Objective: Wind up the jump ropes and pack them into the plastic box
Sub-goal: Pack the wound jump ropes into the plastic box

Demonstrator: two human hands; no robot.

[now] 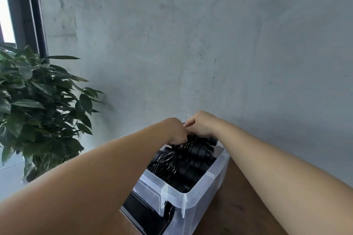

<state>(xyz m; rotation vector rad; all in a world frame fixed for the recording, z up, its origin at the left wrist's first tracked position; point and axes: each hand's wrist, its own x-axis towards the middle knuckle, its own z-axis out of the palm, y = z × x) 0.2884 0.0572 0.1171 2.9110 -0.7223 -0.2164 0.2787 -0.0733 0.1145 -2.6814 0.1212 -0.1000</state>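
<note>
Clear translucent plastic box (193,194), rectangular, open-topped, lower centre of the frame, one corner toward the camera, white latch tabs on the near rim. Black jump ropes (183,160), thick cylindrical handles and thin coiled cords, packed in a heap inside it, filling it up to about rim level, topmost bundle at the far end.

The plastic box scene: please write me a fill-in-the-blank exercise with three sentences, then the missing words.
1. The jump ropes in the plastic box are ____ in colour.
2. The left hand and the right hand grip one rope bundle above the box's ____ end.
3. The leafy plant stands to the ____ of the box.

Missing words: black; far; left
</note>
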